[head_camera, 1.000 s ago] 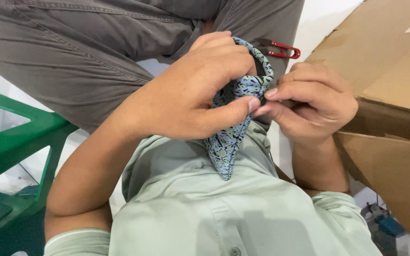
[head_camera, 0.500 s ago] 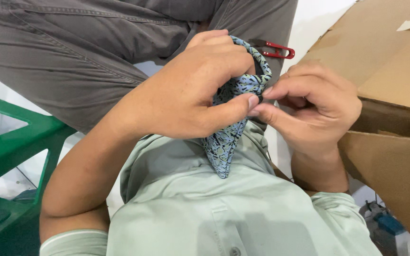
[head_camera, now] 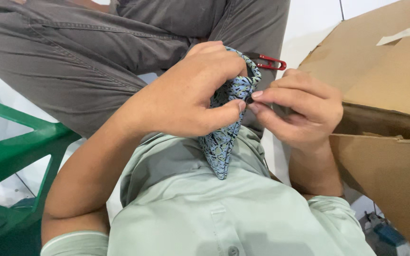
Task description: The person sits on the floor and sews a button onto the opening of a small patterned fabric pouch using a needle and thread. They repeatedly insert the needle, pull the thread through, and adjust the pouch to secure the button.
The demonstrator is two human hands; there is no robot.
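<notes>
The left hand is closed around a strip of blue patterned cloth, with the fingers curled over its upper part and the thumb pressed across the front. The cloth runs up behind the left fingertips and hangs down below the thumb to a point, resting against the pale green shirt. The right hand is bent inward, its thumb and forefinger pinched together on a small dark round object, possibly a button or snap; the view is too small to confirm. This object sits at the edge of the cloth, directly between the left thumb tip and the right fingertips, which nearly touch. A pair of red-handled snips lies just beyond the right knuckles, on the grey trousers. A cardboard box stands close beside the back of the right hand. A green plastic chair is well apart, beyond the left forearm.
</notes>
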